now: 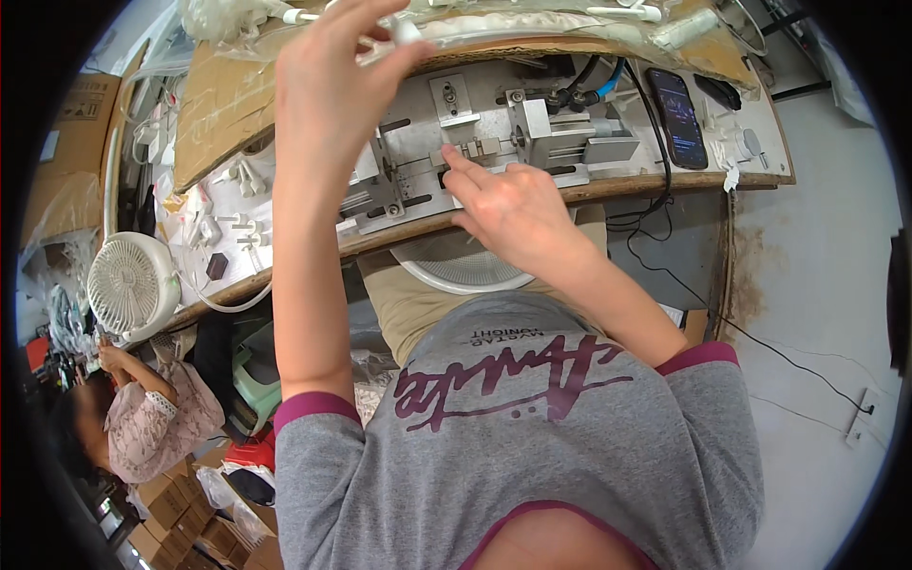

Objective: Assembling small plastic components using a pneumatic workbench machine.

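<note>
My left hand (328,81) is raised over the far side of the bench, its fingers and thumb closed around a small white plastic part (407,30). Much of that part is hidden by the fingers. My right hand (518,214) reaches to the metal fixture in front of me, index finger stretched out and the other fingers loosely bent apart. Its index fingertip touches a small metal block (483,148) at the middle of the fixture plate (418,195). An upright metal bracket (450,100) stands just behind, and a pneumatic cylinder (570,133) sits to the right.
Cardboard (223,119) with bagged white parts lies along the back. White plastic pieces (247,228) and a fan (133,285) are at left. A phone (676,119) lies at right by black cables. A white basket (461,271) sits below the bench edge. Another person (157,418) works at lower left.
</note>
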The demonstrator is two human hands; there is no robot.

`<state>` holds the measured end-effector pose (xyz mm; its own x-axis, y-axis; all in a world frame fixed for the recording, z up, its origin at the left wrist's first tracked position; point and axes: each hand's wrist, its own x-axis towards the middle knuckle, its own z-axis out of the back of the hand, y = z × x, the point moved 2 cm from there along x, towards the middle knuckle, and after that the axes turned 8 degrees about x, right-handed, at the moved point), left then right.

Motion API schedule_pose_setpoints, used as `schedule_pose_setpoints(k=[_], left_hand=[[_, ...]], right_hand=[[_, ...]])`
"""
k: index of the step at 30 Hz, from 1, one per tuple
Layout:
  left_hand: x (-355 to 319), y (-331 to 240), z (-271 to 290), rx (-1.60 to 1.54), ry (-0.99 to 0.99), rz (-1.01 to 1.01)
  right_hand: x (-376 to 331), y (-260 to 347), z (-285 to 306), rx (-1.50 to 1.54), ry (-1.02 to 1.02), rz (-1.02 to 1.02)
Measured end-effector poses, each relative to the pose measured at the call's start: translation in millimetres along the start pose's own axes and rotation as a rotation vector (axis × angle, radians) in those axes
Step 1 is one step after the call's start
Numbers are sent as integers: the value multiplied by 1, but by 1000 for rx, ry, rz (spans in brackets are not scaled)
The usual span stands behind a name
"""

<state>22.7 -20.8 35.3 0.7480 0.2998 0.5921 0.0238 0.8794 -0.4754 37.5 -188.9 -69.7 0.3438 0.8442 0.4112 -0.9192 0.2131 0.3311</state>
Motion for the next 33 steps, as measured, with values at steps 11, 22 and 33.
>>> schedule_pose_setpoints(k=[11, 22, 33], left_hand=[[-139, -6, -17, 144, 250, -194], [-139, 4, -51, 361, 281, -186], [-122, -4, -29, -162, 153, 186]], right_hand=[[110, -61, 89, -131, -245, -143], [166, -89, 84, -173, 192, -211], [77, -69, 71, 1229, -356, -291]])
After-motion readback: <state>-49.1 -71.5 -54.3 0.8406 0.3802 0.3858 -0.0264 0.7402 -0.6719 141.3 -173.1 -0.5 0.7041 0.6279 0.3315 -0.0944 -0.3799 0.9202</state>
